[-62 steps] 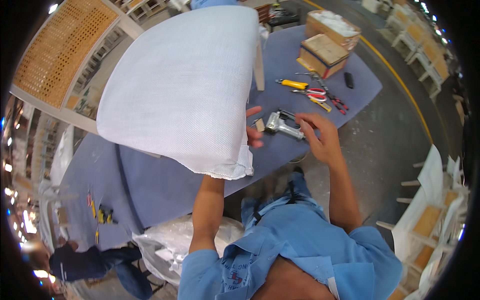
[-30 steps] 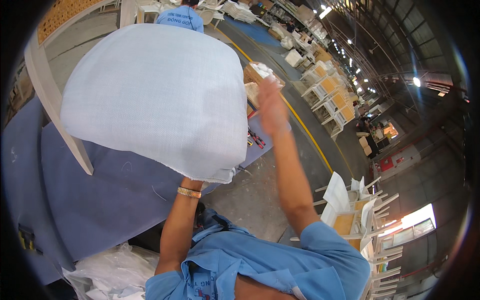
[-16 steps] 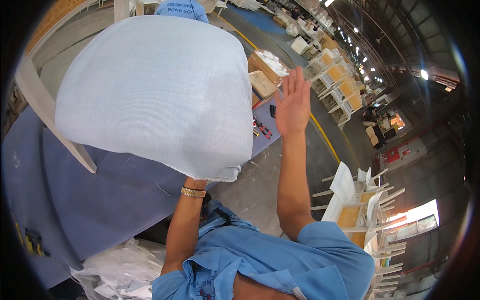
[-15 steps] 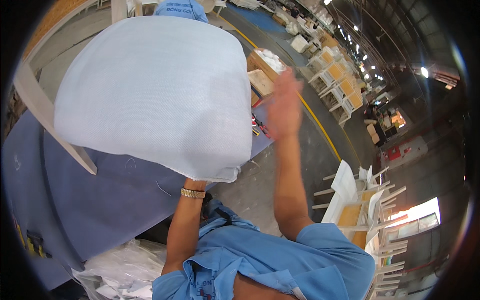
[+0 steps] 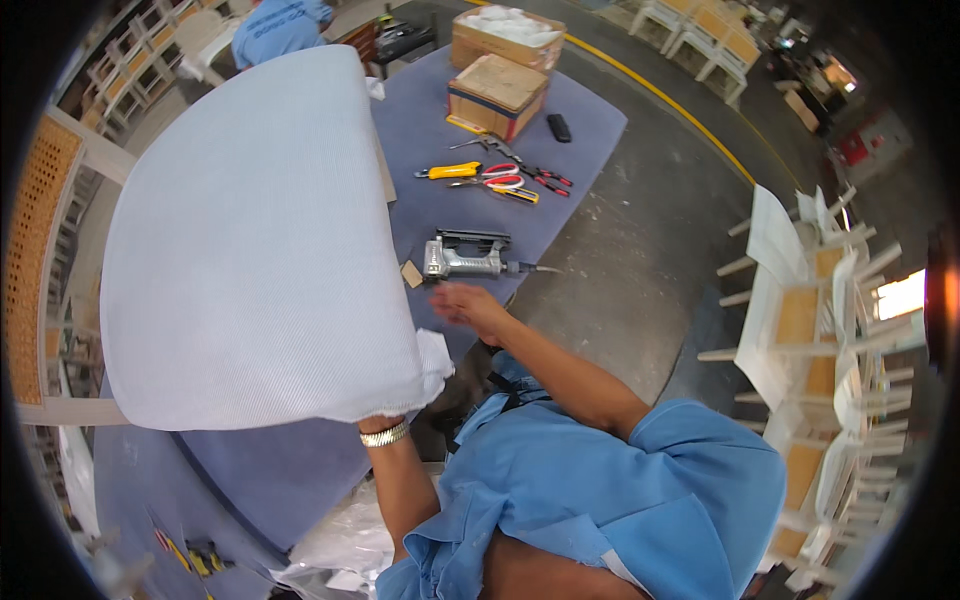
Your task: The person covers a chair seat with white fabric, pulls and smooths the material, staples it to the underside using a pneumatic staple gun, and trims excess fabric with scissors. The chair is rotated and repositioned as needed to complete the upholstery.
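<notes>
Handling of a white fabric-covered seat (image 5: 255, 250); the seat stands raised and tilted above the blue-covered counter (image 5: 590, 115), left of the view's centre, beside a chair back of woven cane (image 5: 40, 190); the left hand (image 5: 378, 423), banded by a metal bracelet (image 5: 384, 436), passes under the fabric's lower edge, so whether its fingers are wide, narrow or gripping cannot be told; the right hand (image 5: 474, 308), raised with spread fingers beside the seat half a second ago, is now low, near the seat's loose fabric corner (image 5: 433, 365) and just beside a silver staple gun (image 5: 465, 258); its fingers are blurred, loosely extended and seemingly holding nothing; the view has swung too, bringing the staple gun, a small tan block (image 5: 411, 274) and the red-handled scissors (image 5: 503, 176) into clear sight; for the work in hand, the change appears to put both loose corner and staple gun within the right hand's reach, while the left arm probably steadies the seat from below.
</notes>
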`<state>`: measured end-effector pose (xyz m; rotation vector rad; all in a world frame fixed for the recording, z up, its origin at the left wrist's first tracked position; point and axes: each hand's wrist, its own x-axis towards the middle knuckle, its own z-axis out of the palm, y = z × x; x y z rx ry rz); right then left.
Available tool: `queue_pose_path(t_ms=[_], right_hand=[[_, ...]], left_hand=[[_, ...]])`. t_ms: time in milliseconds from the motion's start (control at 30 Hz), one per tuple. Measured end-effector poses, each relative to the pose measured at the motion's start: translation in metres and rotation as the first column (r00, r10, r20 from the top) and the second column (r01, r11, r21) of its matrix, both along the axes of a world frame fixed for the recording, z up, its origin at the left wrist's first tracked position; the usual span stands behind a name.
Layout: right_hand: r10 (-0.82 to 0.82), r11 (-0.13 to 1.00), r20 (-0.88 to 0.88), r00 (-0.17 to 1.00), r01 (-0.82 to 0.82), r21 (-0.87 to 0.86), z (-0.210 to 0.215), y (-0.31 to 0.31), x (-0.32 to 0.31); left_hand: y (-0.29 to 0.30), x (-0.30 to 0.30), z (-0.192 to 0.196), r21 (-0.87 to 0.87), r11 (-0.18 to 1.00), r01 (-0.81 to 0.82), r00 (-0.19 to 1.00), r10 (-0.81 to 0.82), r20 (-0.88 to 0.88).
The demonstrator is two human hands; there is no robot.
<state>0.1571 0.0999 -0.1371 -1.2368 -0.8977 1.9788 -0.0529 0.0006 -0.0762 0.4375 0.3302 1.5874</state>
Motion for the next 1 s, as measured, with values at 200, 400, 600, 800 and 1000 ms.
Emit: queue_pose_path(t_ms=[200, 400, 600, 800, 1000], right_hand=[[-0.609, 0.666, -0.024, 0.792, 0.495, -0.558, -0.092, 0.068, 0.04], [-0.576, 0.711, -0.064, 0.815, 0.461, -0.531, -0.131, 0.1, 0.037], [-0.509, 0.798, -0.002, 0.861, 0.471, -0.376, -0.108, 0.131, 0.064], [-0.119, 0.991, -0.617, 0.778, 0.052, -0.126, 0.006, 0.08, 0.103], [0.182, 0.983, -0.809, 0.559, -0.134, 0.129, 0.035, 0.019, 0.067]], left_hand=[[-0.016, 0.005, 0.016, -0.086, 0.988, -0.132, 0.985, 0.121, -0.123], [-0.011, 0.009, 0.033, -0.118, 0.967, -0.224, 0.951, 0.19, -0.245], [0.004, 0.019, 0.044, -0.062, 0.971, -0.229, 0.944, 0.206, -0.257], [0.002, 0.021, 0.047, -0.064, 0.962, -0.267, 0.903, 0.226, -0.366], [0.014, 0.041, 0.064, -0.103, 0.938, -0.331, 0.916, 0.293, -0.275]])
